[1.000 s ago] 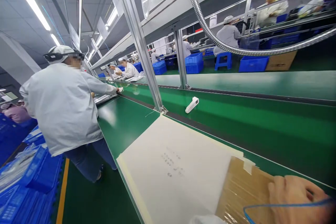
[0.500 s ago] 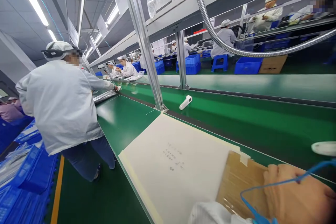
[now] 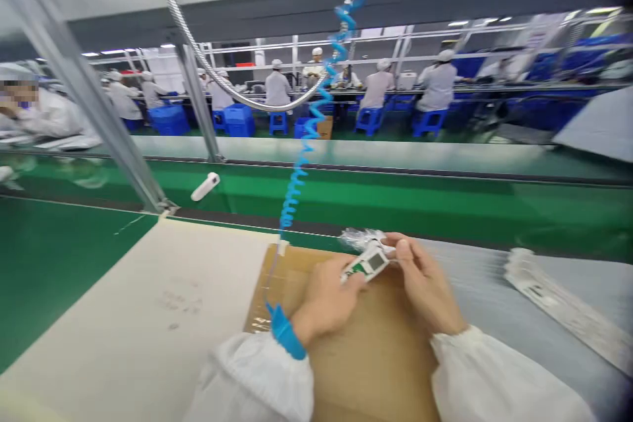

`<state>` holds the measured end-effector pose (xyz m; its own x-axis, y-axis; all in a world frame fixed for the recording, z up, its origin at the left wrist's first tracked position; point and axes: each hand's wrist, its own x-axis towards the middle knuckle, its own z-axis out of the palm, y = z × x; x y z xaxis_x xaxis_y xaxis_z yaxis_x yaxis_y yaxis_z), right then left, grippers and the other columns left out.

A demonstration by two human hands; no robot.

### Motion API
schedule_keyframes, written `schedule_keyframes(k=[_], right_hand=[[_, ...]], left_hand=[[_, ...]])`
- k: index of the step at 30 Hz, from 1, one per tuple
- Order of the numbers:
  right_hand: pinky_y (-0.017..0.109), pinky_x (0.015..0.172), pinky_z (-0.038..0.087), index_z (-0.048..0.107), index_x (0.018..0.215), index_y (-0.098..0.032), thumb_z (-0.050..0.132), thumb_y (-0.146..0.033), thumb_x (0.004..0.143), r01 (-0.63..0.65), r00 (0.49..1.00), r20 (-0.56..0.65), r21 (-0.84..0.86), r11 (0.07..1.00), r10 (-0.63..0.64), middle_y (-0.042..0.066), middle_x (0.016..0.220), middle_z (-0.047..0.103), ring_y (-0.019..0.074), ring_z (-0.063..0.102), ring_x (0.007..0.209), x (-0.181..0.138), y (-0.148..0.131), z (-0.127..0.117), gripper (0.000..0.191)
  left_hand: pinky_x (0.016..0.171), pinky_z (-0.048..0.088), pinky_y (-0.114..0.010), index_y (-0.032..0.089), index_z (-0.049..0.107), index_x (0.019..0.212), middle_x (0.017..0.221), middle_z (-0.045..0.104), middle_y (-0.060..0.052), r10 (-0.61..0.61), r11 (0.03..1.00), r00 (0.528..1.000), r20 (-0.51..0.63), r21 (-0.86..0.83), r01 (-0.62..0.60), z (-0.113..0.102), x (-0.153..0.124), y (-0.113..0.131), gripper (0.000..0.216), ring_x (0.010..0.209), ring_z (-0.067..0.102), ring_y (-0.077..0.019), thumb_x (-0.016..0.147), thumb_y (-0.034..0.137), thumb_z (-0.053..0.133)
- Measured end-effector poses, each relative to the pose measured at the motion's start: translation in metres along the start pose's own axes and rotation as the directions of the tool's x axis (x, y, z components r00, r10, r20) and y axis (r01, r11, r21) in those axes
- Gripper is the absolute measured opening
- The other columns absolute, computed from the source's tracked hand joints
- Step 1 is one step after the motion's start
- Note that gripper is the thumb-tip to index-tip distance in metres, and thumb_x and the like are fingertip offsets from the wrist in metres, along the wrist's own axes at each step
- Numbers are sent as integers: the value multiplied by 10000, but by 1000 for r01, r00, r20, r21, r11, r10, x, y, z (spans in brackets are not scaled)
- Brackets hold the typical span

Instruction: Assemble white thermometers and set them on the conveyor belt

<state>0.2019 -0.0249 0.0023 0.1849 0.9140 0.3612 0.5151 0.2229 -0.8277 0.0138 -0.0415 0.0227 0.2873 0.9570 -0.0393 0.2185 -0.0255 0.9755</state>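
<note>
My left hand (image 3: 331,293), with a blue wrist strap (image 3: 287,333), grips a small white electronic device (image 3: 373,264). A green circuit board and a grey display show in its open housing. At the device's upper right end, the thumb and fingers of my right hand (image 3: 422,277) are pinched together; what lies between them is too blurred to name. Clear plastic wrap (image 3: 361,237) lies just behind the device. Both hands are above a brown cardboard sheet (image 3: 376,356) on the bench.
A coiled blue cord (image 3: 316,112) hangs in front of me. Beyond the bench edge, a white device (image 3: 205,186) lies on the green conveyor belt (image 3: 420,201). White paper (image 3: 123,303) covers the left side; a strip of white parts (image 3: 568,310) lies right. A metal post (image 3: 93,92) rises at left.
My view has swung right, from the co-worker at the left to the cardboard. Both hands and the opened device are now in sight; earlier only one strapped hand showed at the lower right.
</note>
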Motion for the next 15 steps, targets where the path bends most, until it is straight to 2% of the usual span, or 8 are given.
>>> schedule_keyframes(k=[2, 5, 7, 9, 11, 12, 14, 15], right_hand=[[394, 902, 485, 649, 1101, -279, 490, -482, 969, 149, 989, 33, -101, 984, -147, 55, 1156, 694, 234, 648, 1013, 2, -5, -6, 290], [404, 910, 405, 670, 919, -268, 550, -365, 955, 382, 924, 102, -323, 866, -369, 43, 1062, 702, 245, 601, 1026, 0, -11, -1, 158], [404, 871, 368, 653, 830, -259, 539, -285, 958, 431, 900, 132, -409, 804, -415, 36, 995, 707, 245, 587, 991, -5, -16, 4, 173], [396, 852, 353, 609, 780, -246, 516, -235, 960, 473, 881, 203, -365, 802, -428, 30, 956, 699, 236, 578, 968, -11, -20, 7, 202], [381, 837, 369, 551, 758, -238, 473, -235, 971, 474, 875, 241, -244, 846, -420, 24, 894, 679, 218, 582, 911, -13, -22, 8, 226], [370, 816, 385, 528, 764, -239, 452, -255, 977, 437, 893, 214, -192, 879, -397, 23, 864, 666, 210, 583, 871, -12, -21, 6, 226], [356, 768, 409, 518, 819, -244, 428, -305, 975, 280, 960, 61, -172, 944, -274, 28, 836, 650, 209, 583, 815, -2, -14, 3, 190], [359, 752, 412, 522, 843, -242, 424, -319, 967, 176, 982, -21, -218, 960, -185, 35, 831, 648, 218, 581, 809, 6, -8, 1, 176]], left_hand=[[670, 431, -289, 229, 712, 1060, 898, 722, -61, 77, 992, 995, -60, 109, -70, 0, 0, -2, 251, 722, 610, -201, 855, 248, 567], [738, 429, -305, 253, 734, 996, 889, 726, -60, 149, 978, 985, -89, 158, -134, -5, -2, -3, 211, 821, 628, -239, 826, 244, 610], [731, 421, -299, 249, 731, 953, 860, 721, -53, 140, 979, 982, -128, 170, -117, -8, -1, -4, 176, 803, 622, -229, 815, 236, 622], [689, 408, -283, 227, 713, 930, 833, 708, -51, 81, 988, 968, -237, 146, -47, -13, 3, -3, 143, 747, 604, -205, 820, 249, 624], [618, 383, -264, 193, 677, 935, 823, 690, -54, -19, 999, 932, -363, 29, 31, -21, 9, -2, 157, 644, 554, -163, 852, 307, 607], [588, 369, -256, 177, 657, 951, 813, 677, -52, -70, 997, 918, -389, -57, 52, -26, 11, -1, 196, 605, 525, -143, 868, 345, 599], [574, 366, -243, 156, 627, 1004, 804, 649, -41, -123, 972, 921, -370, -231, 37, -34, 14, 1, 273, 602, 510, -121, 862, 389, 625], [589, 376, -238, 151, 618, 1030, 805, 638, -34, -122, 953, 932, -341, -302, 14, -36, 15, 2, 302, 635, 527, -120, 842, 384, 658]])
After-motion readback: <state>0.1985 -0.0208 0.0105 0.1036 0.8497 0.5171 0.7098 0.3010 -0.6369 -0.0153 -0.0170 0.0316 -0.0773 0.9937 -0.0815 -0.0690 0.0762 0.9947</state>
